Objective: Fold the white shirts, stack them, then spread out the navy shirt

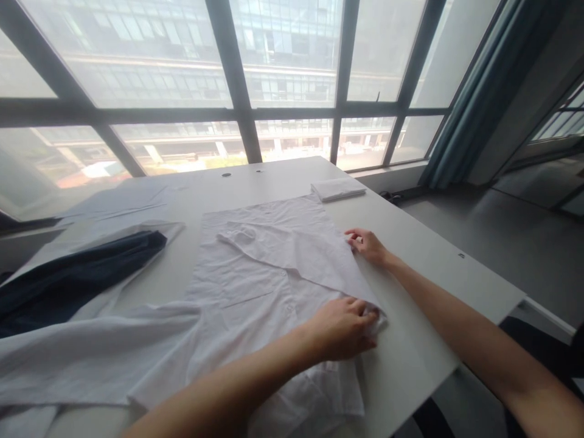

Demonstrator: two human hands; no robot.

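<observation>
A white button-up shirt (250, 280) lies spread on the table, with a sleeve folded across its body and another stretched to the left. My left hand (343, 327) reaches over the shirt, its fingers curled around the cloth at the folded right-hand corner. Farther up the same edge, my right hand (368, 246) pinches the cloth between thumb and fingers. Part of each hand's grip is hidden by the fingers.
On the white table (410, 274), a folded white cloth (337, 189) sits beyond the shirt. Dark navy fabric (82, 277) on a clear plastic bag lies at the left. Large framed windows (292, 55) stand behind the table, and a blue-grey curtain (474, 91) hangs at the right.
</observation>
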